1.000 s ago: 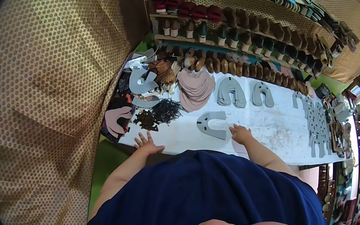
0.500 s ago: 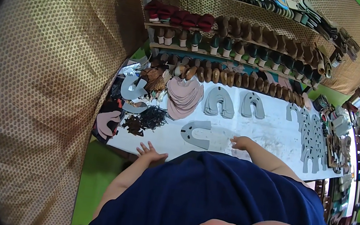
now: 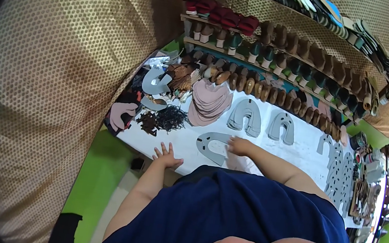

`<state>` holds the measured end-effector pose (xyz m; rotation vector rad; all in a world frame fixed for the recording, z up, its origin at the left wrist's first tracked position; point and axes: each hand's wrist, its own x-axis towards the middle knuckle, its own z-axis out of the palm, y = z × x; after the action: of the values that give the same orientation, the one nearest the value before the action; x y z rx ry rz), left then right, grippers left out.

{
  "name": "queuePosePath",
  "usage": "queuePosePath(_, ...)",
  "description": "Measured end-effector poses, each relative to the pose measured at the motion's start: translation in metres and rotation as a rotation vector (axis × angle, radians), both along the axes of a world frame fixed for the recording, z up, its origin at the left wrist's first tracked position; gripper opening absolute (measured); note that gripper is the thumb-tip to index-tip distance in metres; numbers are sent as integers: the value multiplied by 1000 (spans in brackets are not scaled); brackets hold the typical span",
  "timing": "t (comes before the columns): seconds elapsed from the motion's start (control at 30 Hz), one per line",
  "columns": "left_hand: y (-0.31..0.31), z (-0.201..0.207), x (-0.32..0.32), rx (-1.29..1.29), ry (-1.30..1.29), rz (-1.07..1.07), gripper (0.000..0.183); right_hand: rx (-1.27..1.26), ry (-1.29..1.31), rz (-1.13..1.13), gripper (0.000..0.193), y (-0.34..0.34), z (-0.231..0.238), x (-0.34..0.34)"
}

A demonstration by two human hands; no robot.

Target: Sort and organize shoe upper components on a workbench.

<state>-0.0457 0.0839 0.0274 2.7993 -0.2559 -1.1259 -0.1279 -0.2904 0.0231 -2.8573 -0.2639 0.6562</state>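
The dark-marked grey U-shaped piece lay on the counter, apparently unfinished — similar pieces farther right looked done. The right hand was at one end, grip unclear — the left hand spread wide, empty.

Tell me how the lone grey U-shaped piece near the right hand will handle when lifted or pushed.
The grey U-shaped piece looks thin and flat, so it is probably light. Its narrow arms may droop if lifted by the bend. Lying flat on the white table, it would likely slide rather than tip.
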Motion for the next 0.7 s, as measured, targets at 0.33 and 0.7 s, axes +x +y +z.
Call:
queuePosePath(0.33,-6,11,-6,11,0,20,119,-90,52,290,98,85,16,21)
queuePosePath(0.7,-4,13,1,34,37,-7,123,-105,28,147,92,87,6,37)
